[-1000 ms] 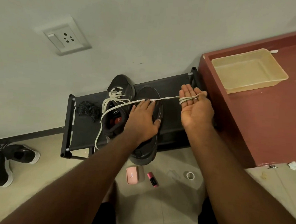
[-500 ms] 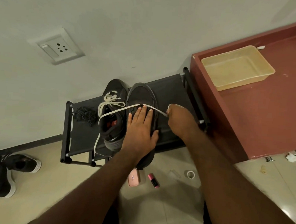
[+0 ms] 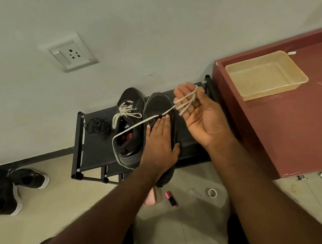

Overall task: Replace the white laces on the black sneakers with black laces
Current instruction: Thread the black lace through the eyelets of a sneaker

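Note:
Two black sneakers stand side by side on a low black rack [image 3: 94, 151]. The left sneaker [image 3: 131, 101] carries a white lace in its eyelets. My left hand [image 3: 160, 140] lies flat on the right sneaker [image 3: 158, 102], fingers straight, pressing it down. My right hand [image 3: 196, 114] is raised palm up to the right of the shoe. A white lace [image 3: 137, 124] is wound round its fingers and held under the thumb. That lace runs taut leftward over my left fingertips and loops round the left sneaker's heel. A heap of black laces [image 3: 97, 126] lies on the rack's left part.
A maroon table [image 3: 288, 129] stands at the right with a beige plastic tray [image 3: 297, 73] on it. On the floor lie a pink case [image 3: 149, 198], a pink tube [image 3: 171, 199] and a tape ring [image 3: 212, 193]. Another pair of black shoes [image 3: 11, 188] sits at the far left.
My right hand dropped to the right sneaker's toe, gripped the lace, then rose again to the right, palm up, with lace wound on its fingers. My left hand stayed pressed on the sneaker.

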Motion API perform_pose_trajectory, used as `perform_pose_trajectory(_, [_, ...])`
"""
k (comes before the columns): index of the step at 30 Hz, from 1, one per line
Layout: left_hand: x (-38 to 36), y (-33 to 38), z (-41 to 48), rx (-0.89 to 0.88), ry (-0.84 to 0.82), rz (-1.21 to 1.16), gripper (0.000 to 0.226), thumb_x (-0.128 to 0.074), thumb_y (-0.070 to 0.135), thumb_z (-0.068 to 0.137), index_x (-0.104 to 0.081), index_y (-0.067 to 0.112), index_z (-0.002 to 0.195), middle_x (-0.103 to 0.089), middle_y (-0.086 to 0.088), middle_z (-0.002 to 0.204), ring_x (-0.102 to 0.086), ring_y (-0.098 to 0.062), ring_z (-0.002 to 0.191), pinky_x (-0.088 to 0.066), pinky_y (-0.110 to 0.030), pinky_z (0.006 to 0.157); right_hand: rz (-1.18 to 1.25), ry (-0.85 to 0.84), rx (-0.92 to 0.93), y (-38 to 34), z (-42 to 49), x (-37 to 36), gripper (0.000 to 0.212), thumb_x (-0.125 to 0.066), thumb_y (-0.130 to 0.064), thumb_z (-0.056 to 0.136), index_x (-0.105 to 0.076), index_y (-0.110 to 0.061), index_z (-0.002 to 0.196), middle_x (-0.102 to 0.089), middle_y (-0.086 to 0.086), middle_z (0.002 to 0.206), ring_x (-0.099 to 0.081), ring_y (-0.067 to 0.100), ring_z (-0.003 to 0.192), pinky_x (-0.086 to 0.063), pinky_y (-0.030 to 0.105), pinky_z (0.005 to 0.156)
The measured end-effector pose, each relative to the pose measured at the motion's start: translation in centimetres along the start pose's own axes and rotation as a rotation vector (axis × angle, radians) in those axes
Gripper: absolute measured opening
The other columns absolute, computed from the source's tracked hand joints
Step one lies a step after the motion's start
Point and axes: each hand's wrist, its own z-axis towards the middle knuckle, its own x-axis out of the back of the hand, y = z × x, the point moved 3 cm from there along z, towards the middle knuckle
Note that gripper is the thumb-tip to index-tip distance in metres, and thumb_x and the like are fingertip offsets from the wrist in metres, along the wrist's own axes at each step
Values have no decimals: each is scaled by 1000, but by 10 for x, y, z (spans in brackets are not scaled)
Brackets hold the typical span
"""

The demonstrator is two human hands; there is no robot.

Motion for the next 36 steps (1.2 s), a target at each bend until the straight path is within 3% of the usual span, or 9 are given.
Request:
perform_pose_trajectory(3, [-1, 4, -2, -30, -4, 39, 85, -54, 36, 93, -4, 11, 157, -12, -6, 164, -4, -18, 152, 7, -39, 121, -194, 204, 241, -1, 13, 18, 30, -43, -18, 107, -57, -7, 132, -69, 5, 122, -65, 17, 117, -52, 29, 101])
perform_pose_trajectory(8, [-4, 8, -3, -63, 17, 58, 77, -56, 34, 93, -17, 13, 156, -15, -7, 163, -5, -18, 151, 12, -37, 119, -1639, 205, 624, -9, 13, 23, 26, -45, -12, 105, -66, -9, 120, -68, 5, 117, -61, 14, 108, -43, 15, 94])
perform_pose_trajectory(11, [-3, 5, -2, -50, 45, 11, 68, -59, 30, 89, -32, 12, 149, -23, -9, 161, -12, -19, 151, 7, -40, 121, -2180, 20, 253, 5, 15, 38, 19, -49, -7, 98, -60, -12, 84, -64, 9, 88, -65, 30, 94, -45, 32, 77])
perform_pose_trajectory(17, [-4, -6, 6, -20, 33, -91, 42, -60, 30, 86, -50, 8, 121, -39, -15, 150, -23, -26, 146, -8, -49, 122, -1522, -207, -644, 9, -16, 46, 50, -46, -46, 104, -66, -9, 78, -49, 1, 50, -49, 15, 49, -43, 30, 60])
perform_pose_trajectory(22, [-3, -4, 7, -48, 38, -61, 57, -63, 33, 84, -46, 8, 133, -39, -14, 151, -26, -26, 146, -11, -52, 122, -529, -190, -344, 3, -8, 5, 45, -41, -38, 104, -63, -11, 77, -49, 1, 51, -56, 16, 55, -53, 28, 62])
perform_pose_trajectory(25, [-2, 0, 5, -57, 14, -28, 47, -64, 30, 84, -50, 11, 125, -32, -12, 156, -19, -23, 148, -3, -47, 124, -155, 32, 53, 3, 11, 11, 35, -39, -32, 107, -64, -8, 103, -74, 6, 91, -72, 19, 97, -57, 32, 91])
perform_pose_trajectory(28, [-2, 0, 3, -63, 23, -39, 39, -63, 29, 85, -51, 14, 119, -30, -10, 157, -16, -21, 149, 0, -44, 124, -587, 201, 285, 0, 20, 30, 29, -42, -28, 108, -63, -16, 124, -67, -4, 126, -60, 7, 123, -43, 24, 108])
perform_pose_trajectory(31, [-3, 0, 2, -62, 18, -33, 36, -63, 28, 85, -52, 14, 117, -31, -11, 157, -16, -22, 149, 0, -46, 123, -1475, 218, 343, -5, 18, 40, 26, -43, -28, 108, -67, -20, 112, -67, -10, 108, -61, 4, 102, -40, 9, 79])
perform_pose_trajectory(36, [-3, -3, 5, -36, 20, -42, 38, -63, 28, 85, -52, 12, 118, -31, -12, 156, -17, -24, 148, -1, -45, 123, -2034, -23, -296, 10, 7, 57, 43, -45, -35, 106, -59, -13, 72, -60, 2, 67, -61, 22, 68, -38, 30, 61])
